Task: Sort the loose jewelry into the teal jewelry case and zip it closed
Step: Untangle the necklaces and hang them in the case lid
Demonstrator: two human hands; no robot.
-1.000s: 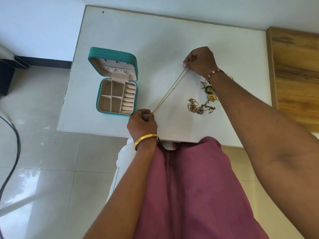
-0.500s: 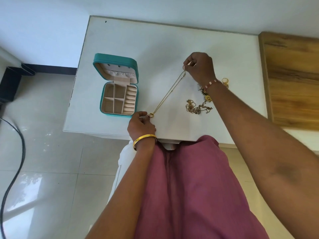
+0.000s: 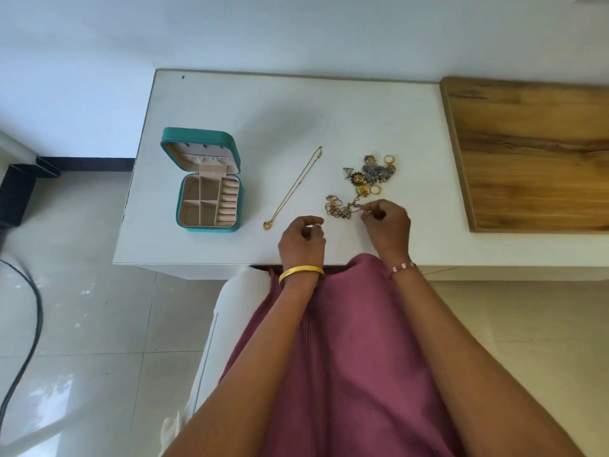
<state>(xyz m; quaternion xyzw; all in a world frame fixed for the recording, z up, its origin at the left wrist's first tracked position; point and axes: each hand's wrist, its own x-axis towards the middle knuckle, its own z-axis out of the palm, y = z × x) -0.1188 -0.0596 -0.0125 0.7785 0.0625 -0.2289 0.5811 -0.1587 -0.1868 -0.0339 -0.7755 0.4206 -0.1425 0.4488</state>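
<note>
The teal jewelry case (image 3: 171, 146) lies open on the left of the white table (image 3: 263, 110), with beige compartments that look bare. A thin gold necklace (image 3: 294, 188) lies stretched out diagonally beside it, its pendant at the near end. A tangled gold chain (image 3: 339, 206) lies right of that. Behind it sits a heap of rings and earrings (image 3: 372, 174). My right hand (image 3: 387, 225) pinches the right end of the tangled chain. My left hand (image 3: 301, 240) hovers near the table's front edge, fingers curled, holding nothing that I can see.
A wooden board (image 3: 527, 153) covers the table's right side. The tiled floor lies to the left, with a black cable (image 3: 29, 324) on it. My maroon garment (image 3: 329, 357) fills the foreground.
Both hands let go of the thin necklace, which now lies flat on the table. My right hand came back to the tangled chain; my left hand shifted right. The camera view moved back.
</note>
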